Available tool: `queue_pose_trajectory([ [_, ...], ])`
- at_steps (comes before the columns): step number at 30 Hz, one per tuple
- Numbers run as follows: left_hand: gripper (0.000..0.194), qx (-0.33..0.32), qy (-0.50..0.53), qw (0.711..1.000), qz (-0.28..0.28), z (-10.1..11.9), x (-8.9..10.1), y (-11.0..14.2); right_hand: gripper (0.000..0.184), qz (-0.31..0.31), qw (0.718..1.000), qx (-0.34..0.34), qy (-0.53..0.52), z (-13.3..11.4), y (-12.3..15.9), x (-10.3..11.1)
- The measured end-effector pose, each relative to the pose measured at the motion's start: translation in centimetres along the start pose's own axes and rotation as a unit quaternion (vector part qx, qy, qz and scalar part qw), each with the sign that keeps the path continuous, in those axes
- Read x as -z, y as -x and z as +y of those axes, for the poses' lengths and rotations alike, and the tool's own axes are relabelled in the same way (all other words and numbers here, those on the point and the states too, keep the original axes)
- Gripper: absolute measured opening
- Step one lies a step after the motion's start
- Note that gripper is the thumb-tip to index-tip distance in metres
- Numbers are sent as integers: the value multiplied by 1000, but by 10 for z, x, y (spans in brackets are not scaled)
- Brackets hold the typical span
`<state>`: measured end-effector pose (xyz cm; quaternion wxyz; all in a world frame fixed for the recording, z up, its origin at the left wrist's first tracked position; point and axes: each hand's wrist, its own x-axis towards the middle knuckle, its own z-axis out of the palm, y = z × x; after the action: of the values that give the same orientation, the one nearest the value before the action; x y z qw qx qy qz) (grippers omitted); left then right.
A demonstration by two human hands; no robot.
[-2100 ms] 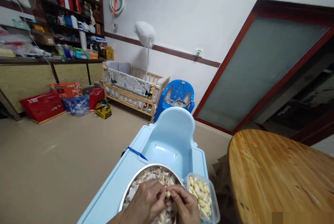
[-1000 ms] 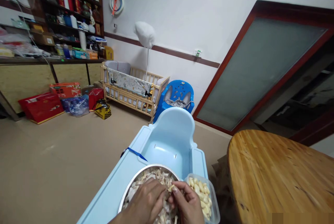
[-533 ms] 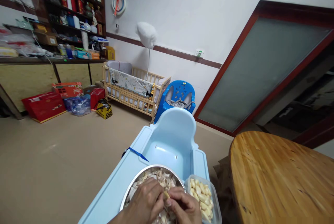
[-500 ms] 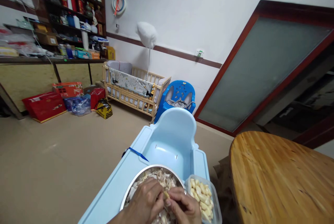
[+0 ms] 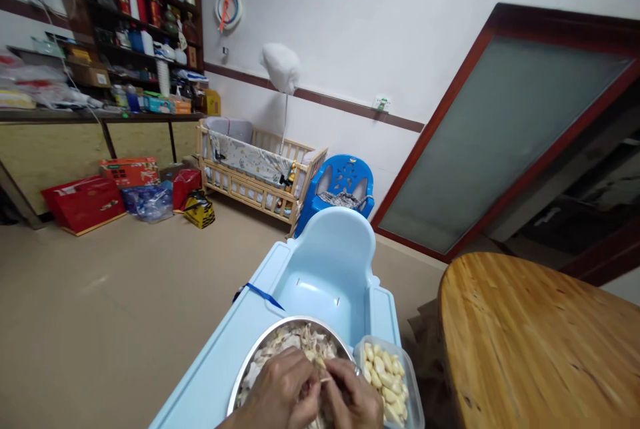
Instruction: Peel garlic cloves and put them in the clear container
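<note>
Over a round metal bowl [image 5: 240, 375] full of papery garlic skins [image 5: 300, 339], my two hands meet at the fingertips. A garlic clove [image 5: 320, 365], partly covered by fingers, is pinched between them. My left hand [image 5: 285, 385] has its fingers curled against one side of the clove. My right hand [image 5: 353, 395], with a ring on one finger, grips the other side. Right beside it is a clear plastic container [image 5: 414, 395] holding many peeled garlic cloves [image 5: 385, 375]. Bowl and container both rest on the tray of a light blue plastic child's chair [image 5: 330, 249].
To the right is a wooden table [image 5: 540, 329]. Behind the light blue chair are a blue plastic chair [image 5: 345, 179] and a wooden crib [image 5: 250, 169] along the wall. Red bags [image 5: 85, 205] lie on the floor at left, below a cluttered counter [image 5: 100, 114].
My hands have shifted slightly, and the fingers have turned around the clove, which is now more covered. A thin pale strip shows at my right fingertips. The bowl and container stay put.
</note>
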<state>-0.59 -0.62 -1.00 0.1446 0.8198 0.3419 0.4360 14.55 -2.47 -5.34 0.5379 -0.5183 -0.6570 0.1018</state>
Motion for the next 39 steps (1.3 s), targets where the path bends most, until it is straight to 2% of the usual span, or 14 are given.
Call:
queue_pose_trajectory([
  [3, 16, -12, -1, 1000, -8, -2, 3, 1, 16, -20, 978, -172, -114, -4, -8, 6],
  [5, 15, -6, -4, 999, -34, -4, 4, 2, 20, -35, 934, -285, -215, -6, -12, 9],
  [7, 17, 9, -3, 998, -58, -6, 5, 5, 23, -32, 879, -365, -304, -8, -15, 11],
  [9, 24, 18, 6, 997, -73, -8, 4, 7, 26, -22, 840, -399, -366, -9, -17, 11],
  [10, 28, 19, 12, 997, -75, -9, 4, 8, 27, -22, 830, -403, -384, -9, -18, 12],
  [14, 32, 14, 26, 998, -62, -13, 3, 9, 29, -45, 818, -407, -403, -6, -18, 11],
  [19, 31, -3, 7, 999, -49, -10, 2, 3, 31, -92, 822, -398, -396, -6, -14, 9],
  [22, 18, -10, 14, 998, -65, -7, 0, -1, 32, -113, 826, -388, -393, -6, -13, 7],
  [27, 23, 27, 42, 998, -48, -9, 0, -2, 32, -114, 836, -376, -384, -1, -10, 6],
  [29, 23, 48, 51, 997, -44, -10, 0, -2, 29, -109, 856, -366, -348, -1, -10, 7],
  [31, 24, 63, 48, 996, -47, -12, 1, -1, 22, -124, 898, -321, -273, -3, -10, 9],
  [34, 26, 62, 33, 996, -57, -13, 2, -3, 16, -153, 961, -194, -121, -9, -10, 13],
  [36, 26, 51, 16, 997, -59, -12, 4, -8, 17, -159, 979, -122, -32, -12, -8, 15],
  [39, 24, 35, -8, 997, -67, -7, 7, -21, 20, -141, 986, -40, 82, -13, 1, 16],
])
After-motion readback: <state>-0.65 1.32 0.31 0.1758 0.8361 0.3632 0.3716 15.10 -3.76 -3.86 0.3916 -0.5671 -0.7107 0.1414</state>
